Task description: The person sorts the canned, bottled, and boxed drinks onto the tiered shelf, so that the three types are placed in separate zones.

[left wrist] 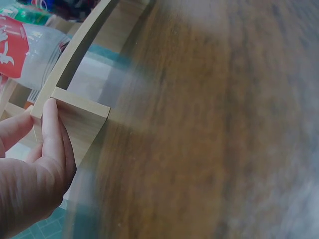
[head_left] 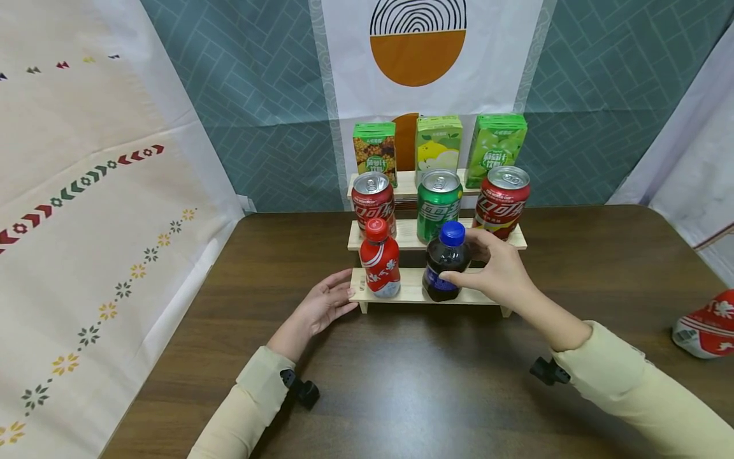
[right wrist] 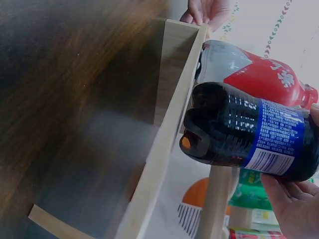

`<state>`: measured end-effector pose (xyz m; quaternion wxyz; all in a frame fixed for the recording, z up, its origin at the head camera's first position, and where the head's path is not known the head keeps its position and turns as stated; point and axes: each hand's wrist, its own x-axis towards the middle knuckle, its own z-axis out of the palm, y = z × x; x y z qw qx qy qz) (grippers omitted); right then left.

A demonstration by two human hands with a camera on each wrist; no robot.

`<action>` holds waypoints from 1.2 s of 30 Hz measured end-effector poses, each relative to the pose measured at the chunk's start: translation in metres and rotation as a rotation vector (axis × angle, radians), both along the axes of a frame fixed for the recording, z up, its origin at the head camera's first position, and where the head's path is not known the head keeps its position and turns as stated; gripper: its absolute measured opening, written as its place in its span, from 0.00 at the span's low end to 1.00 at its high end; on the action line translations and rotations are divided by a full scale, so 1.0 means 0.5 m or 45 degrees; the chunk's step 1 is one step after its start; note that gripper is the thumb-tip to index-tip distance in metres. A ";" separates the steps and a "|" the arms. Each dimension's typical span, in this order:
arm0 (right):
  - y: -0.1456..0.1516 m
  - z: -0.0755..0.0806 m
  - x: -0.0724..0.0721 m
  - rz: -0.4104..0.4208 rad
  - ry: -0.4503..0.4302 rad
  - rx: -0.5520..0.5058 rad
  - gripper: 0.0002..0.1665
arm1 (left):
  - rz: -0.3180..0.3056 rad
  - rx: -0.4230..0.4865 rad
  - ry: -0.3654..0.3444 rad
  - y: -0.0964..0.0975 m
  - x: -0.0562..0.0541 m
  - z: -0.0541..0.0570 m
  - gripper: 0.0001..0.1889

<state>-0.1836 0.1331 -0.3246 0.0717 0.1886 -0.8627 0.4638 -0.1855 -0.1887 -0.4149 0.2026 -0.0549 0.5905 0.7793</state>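
Note:
My right hand (head_left: pixel 497 268) grips a small dark soda bottle (head_left: pixel 445 261) with a blue cap and blue label, thumb on its front side and fingers behind. The bottle is over the lowest tier of a three-tier wooden display rack (head_left: pixel 410 288), its base close to the board in the right wrist view. Beside it on that tier stands a red-capped bottle (head_left: pixel 381 261) with a red label. At the rack's left end, my left hand (head_left: pixel 328 305) pinches the lowest board's corner between thumb and fingers (left wrist: pixel 51 132).
On the middle tier stand a red can (head_left: pixel 374 197), a green can (head_left: pixel 438 207) and another red can (head_left: pixel 501 203). Juice cartons (head_left: pixel 438 145) line the top tier. Another red-labelled bottle (head_left: pixel 708 326) lies at the table's right side. A patterned cloth hangs behind.

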 end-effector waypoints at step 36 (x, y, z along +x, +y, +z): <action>-0.017 -0.005 -0.016 -0.032 -0.102 0.000 0.42 | 0.006 0.014 -0.015 0.001 -0.001 0.002 0.31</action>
